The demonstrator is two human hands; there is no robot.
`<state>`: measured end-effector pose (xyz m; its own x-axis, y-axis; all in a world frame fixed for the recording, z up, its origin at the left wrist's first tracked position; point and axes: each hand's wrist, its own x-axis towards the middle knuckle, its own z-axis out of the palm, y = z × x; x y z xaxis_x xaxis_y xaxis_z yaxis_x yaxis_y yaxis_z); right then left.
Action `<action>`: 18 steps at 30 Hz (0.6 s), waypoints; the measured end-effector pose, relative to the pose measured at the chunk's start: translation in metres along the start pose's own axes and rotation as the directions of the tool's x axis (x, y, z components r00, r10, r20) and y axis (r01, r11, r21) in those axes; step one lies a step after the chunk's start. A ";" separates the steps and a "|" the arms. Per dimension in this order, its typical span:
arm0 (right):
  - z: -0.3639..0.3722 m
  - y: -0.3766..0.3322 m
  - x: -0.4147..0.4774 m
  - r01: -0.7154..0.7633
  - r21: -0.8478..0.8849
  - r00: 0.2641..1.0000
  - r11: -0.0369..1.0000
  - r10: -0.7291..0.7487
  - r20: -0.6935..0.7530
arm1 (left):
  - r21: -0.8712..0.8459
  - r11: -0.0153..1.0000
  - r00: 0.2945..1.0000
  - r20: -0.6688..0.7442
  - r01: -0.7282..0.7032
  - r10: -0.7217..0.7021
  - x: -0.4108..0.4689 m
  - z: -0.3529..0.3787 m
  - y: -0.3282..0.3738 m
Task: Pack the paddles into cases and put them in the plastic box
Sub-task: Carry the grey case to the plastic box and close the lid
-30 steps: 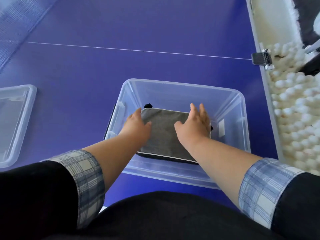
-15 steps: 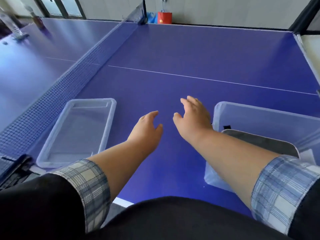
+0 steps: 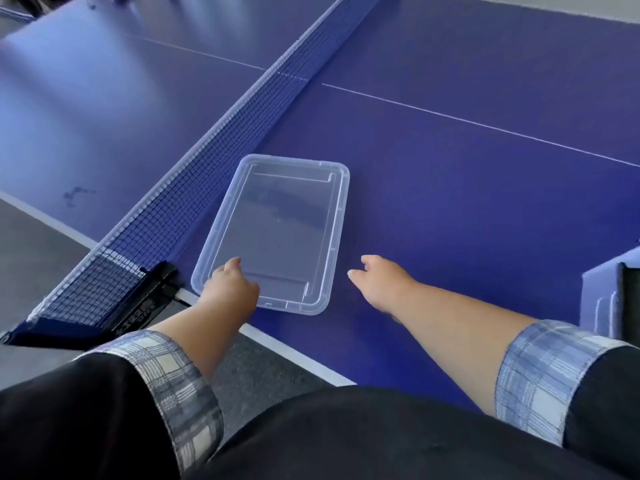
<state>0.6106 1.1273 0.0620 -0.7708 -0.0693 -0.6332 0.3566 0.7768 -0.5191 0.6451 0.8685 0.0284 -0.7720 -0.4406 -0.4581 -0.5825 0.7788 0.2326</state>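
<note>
The clear plastic lid lies flat on the blue table next to the net. My left hand lies palm down on its near-left corner with curled fingers; I cannot see whether it grips the rim. My right hand hovers just right of the lid, fingers apart, holding nothing. At the far right edge only a corner of the clear plastic box shows, with a dark strip of a case inside it. No paddles are in view.
The net runs diagonally just left of the lid, and its black clamp sits at the table's near edge. The white-lined table edge passes under my forearms, with grey floor below.
My view swung left from the box to the lid. Both hands left the grey case in the box and crossed the table; my left hand now touches the lid's corner.
</note>
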 end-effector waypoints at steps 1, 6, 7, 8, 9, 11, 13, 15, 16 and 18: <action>0.012 -0.007 0.004 0.000 -0.013 1.000 1.000 0.000 0.025 | 0.051 0.999 1.000 0.004 0.004 -0.004 0.005 0.002 -0.016; 0.055 -0.024 0.022 -0.060 0.028 0.995 0.998 0.057 0.078 | 0.117 0.993 1.000 -0.014 0.014 -0.012 0.036 0.006 -0.061; 0.060 -0.024 0.026 -0.072 0.051 0.994 0.996 0.068 0.086 | 0.113 0.993 0.999 -0.012 0.036 -0.035 0.044 0.006 -0.064; 0.063 -0.025 0.029 -0.095 0.090 0.992 0.991 0.087 0.090 | 0.115 0.991 0.998 -0.002 0.066 -0.066 0.051 0.005 -0.066; 0.067 -0.024 0.031 -0.123 0.149 0.990 0.981 0.110 0.092 | 0.128 0.987 0.995 0.016 0.097 -0.100 0.056 0.005 -0.067; 0.075 -0.021 0.040 -0.169 0.263 0.985 0.950 0.153 0.078 | 0.169 0.977 0.989 0.047 0.127 -0.137 0.066 0.007 -0.069; 0.082 -0.023 0.049 -0.226 0.362 0.974 0.904 0.219 0.062 | 0.190 0.975 0.992 0.040 0.111 -0.121 0.075 0.008 -0.068; 0.085 -0.026 0.056 -0.283 0.498 0.958 0.820 0.263 0.112 | 0.178 0.977 0.993 0.018 0.115 -0.120 0.079 0.005 -0.066; 0.085 -0.028 0.059 -0.319 0.559 0.945 0.765 0.297 0.133 | 0.168 0.978 0.991 0.013 0.126 -0.130 0.080 0.003 -0.065; 0.081 -0.029 0.062 -0.345 0.642 0.933 0.685 0.324 0.155 | 0.147 0.980 0.990 0.015 0.136 -0.140 0.079 -0.001 -0.063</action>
<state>0.5951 1.0502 -0.0090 -0.5220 0.0899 -0.8482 0.8487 0.1543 -0.5059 0.6204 0.7845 -0.0215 -0.6789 -0.5385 -0.4991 -0.6385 0.7686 0.0393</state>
